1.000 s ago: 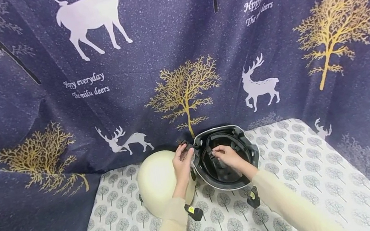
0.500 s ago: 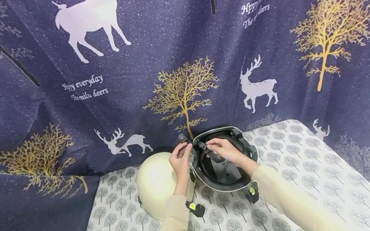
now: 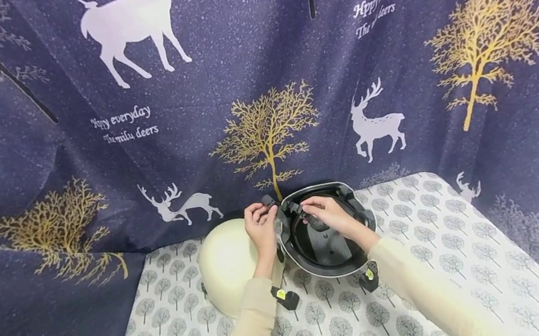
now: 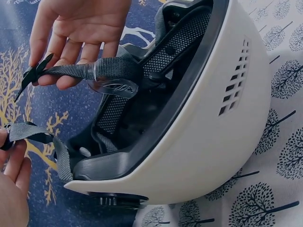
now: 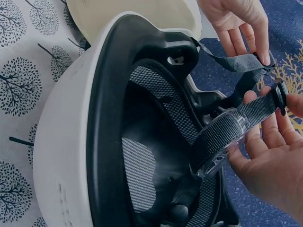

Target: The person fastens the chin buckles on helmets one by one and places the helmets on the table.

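Note:
An upturned white helmet [image 4: 208, 137] with a black lining lies on the table, its hollow facing up in the head view. My left hand [image 3: 261, 232], at its left rim, pinches the buckle end of one chin strap [image 5: 232, 63]. Over the hollow, my right hand [image 3: 335, 221] pinches the black buckle piece [image 5: 280, 97] of the other chin strap [image 5: 258, 111] between thumb and forefinger. The remaining right fingers lie under that strap. A clear plastic piece [image 5: 218, 158] sits along it near the lining. The two strap ends are close together but apart.
A cream, dome-shaped helmet [image 3: 229, 268] stands just left of the white one, partly behind my left forearm. The table cloth [image 3: 321, 330] has a tree print. A blue deer-patterned curtain [image 3: 250, 47] hangs right behind the table. Black devices [image 3: 286, 298] are strapped at both wrists.
My right hand has moved slightly left and up, drawing its strap out of the hollow toward my left hand. The buckle end at my left hand now points up past the fingers.

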### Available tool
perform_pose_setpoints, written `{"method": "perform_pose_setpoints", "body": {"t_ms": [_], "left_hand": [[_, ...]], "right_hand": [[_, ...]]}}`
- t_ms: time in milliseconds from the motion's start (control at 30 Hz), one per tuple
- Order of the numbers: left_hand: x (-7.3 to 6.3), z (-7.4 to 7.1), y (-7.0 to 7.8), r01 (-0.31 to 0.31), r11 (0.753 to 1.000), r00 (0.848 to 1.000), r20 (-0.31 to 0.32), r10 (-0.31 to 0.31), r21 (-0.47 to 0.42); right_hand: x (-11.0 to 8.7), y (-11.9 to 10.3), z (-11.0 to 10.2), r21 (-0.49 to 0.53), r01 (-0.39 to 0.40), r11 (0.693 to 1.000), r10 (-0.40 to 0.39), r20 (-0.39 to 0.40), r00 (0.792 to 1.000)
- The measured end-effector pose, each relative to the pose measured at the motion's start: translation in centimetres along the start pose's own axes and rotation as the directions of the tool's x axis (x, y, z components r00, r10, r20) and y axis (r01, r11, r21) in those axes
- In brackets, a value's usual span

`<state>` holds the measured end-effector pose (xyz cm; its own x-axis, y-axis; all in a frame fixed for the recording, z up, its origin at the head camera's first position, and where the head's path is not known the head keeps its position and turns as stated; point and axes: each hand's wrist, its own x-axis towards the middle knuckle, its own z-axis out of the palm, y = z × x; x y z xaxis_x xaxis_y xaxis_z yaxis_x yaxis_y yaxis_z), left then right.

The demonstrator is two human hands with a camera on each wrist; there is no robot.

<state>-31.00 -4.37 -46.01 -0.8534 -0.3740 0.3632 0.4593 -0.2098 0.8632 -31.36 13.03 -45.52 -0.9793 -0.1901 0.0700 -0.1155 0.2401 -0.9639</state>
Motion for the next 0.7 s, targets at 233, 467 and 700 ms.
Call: {"method": "perform_pose_setpoints", "body": {"t_ms": [233,467,700], "left_hand": [[-0.5,0.1,1.1,-0.007,1.000,0.995,0.102,0.005,0.020],[-1.1,0.8,2.4,0.020,0.998,0.979,0.202,-0.030,0.055],[-1.0,0.7,1.5,0.012,0.993,0.974,0.225,-0.037,0.114]], "right_hand": [[-0.2,-0.5,-0.2,0.022,0.053,0.998,-0.054,0.025,0.998],[-0.5,-1.3,-0.4,0.022,0.090,0.996,-0.091,0.032,0.995],[-0.9,-1.4,-0.5,0.078,0.048,0.996,-0.052,0.052,0.997]]}}
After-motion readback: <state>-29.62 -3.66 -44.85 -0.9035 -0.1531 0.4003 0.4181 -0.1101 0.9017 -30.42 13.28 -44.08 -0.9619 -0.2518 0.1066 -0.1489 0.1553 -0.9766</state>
